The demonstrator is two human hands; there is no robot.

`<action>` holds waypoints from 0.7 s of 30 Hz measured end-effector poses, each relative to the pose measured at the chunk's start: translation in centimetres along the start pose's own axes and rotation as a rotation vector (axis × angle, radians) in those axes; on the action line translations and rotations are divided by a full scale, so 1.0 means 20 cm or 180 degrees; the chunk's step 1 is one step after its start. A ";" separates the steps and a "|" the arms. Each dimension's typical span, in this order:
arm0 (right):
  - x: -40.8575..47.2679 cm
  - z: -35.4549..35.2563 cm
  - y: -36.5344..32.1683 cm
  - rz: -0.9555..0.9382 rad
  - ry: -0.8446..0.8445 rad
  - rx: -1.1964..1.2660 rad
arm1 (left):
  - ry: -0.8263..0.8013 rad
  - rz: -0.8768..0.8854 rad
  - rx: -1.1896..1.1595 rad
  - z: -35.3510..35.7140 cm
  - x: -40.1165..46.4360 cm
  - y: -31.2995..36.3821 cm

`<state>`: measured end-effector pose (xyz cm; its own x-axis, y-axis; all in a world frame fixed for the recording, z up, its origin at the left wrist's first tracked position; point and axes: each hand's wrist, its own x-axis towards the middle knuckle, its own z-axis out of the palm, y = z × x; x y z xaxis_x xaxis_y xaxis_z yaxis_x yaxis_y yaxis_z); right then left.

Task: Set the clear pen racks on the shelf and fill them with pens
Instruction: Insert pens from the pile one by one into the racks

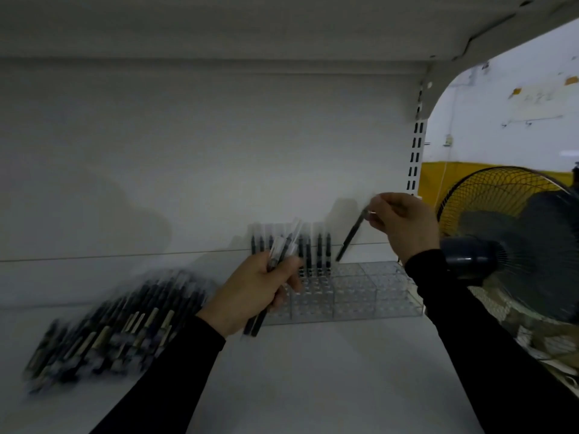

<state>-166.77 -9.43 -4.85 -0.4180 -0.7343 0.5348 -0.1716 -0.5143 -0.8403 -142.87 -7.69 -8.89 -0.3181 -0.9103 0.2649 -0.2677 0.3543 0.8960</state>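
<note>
While filling proceeds, sitting already on the white shelf (329, 371): clear pen racks (354, 289), set side by side against the back panel. Standing upright in the rear rows on the left side only: a short line of dark pens (313, 249); exact count blurred. Showing bare holes across the front rows and the whole right half, so judging the job early, well under half done. Gripping a small bundle of pens (282, 255) in the left hand (253, 292), fingers curled round it, just in front of the racks. Pinching 1 single pen (351, 236) at its top in the right hand (404, 220), tilted, tip hanging above the racks near the filled row, not yet seated. Lying well to the left on the shelf: a large loose pile of pens (103, 333), blurred, waiting to be racked.
</note>
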 end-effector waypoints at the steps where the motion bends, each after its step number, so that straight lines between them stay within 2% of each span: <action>1: 0.01 0.01 0.02 -0.0198 0.0036 -0.0428 | -0.0013 0.0002 -0.0057 0.00 0.00 0.00; 3: 0.04 0.03 0.04 -0.0406 0.0036 -0.0926 | -0.0024 0.0024 -0.0100 -0.01 0.00 0.00; 7: 0.06 0.08 0.09 -0.0513 -0.0077 -0.1302 | -0.0049 0.0032 0.0059 -0.02 0.00 -0.01; 15: 0.02 0.13 0.17 -0.0493 -0.0598 -0.2024 | -0.0028 0.0060 -0.0045 -0.03 -0.02 0.00; 21: 0.01 0.11 0.19 -0.0329 -0.0666 -0.2198 | -0.0066 0.0122 0.0034 -0.01 -0.03 0.02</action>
<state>-165.43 -12.48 -7.77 -0.2019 -0.8020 0.5622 -0.7536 -0.2394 -0.6121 -142.51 -7.10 -8.63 -0.3469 -0.8914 0.2915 -0.2646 0.3912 0.8814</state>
